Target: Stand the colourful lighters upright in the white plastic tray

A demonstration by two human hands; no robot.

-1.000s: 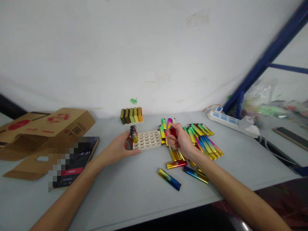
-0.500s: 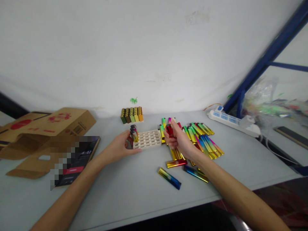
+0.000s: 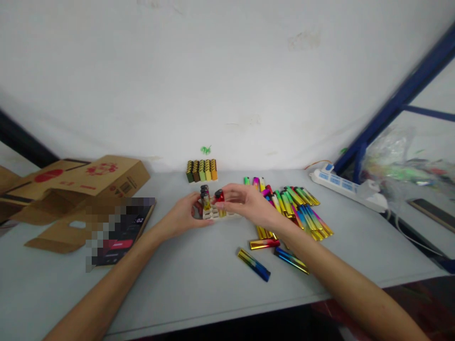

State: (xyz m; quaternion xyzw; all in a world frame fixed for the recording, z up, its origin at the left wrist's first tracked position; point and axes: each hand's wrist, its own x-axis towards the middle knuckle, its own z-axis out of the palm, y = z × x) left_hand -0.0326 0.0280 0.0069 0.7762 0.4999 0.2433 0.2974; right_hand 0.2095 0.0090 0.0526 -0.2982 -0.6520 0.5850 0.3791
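My left hand [image 3: 181, 217] is closed around the left end of a white slotted tray [image 3: 209, 215], which lies on the table. A few lighters [image 3: 205, 198] with black tops stand upright in the slots at that end. In the fingertips of my right hand [image 3: 250, 202] is a red and gold lighter [image 3: 220, 198], held upright over the tray's middle. Whether its lower end sits in a slot I cannot tell. My right hand hides much of the tray's right part. Loose metallic lighters [image 3: 302, 210] lie in a pile to the right.
A full block of lighters [image 3: 202, 171] stands by the wall. Nearer me lie a yellow-blue lighter [image 3: 254, 265] and several others. An open cardboard box [image 3: 106, 177] and a phone-like screen [image 3: 124, 237] are on the left. A white power strip [image 3: 348, 189] lies at the right.
My right hand has moved left from the pile to the tray, carrying the red lighter. My left hand still grips the tray's left end. The camera view has shifted slightly.
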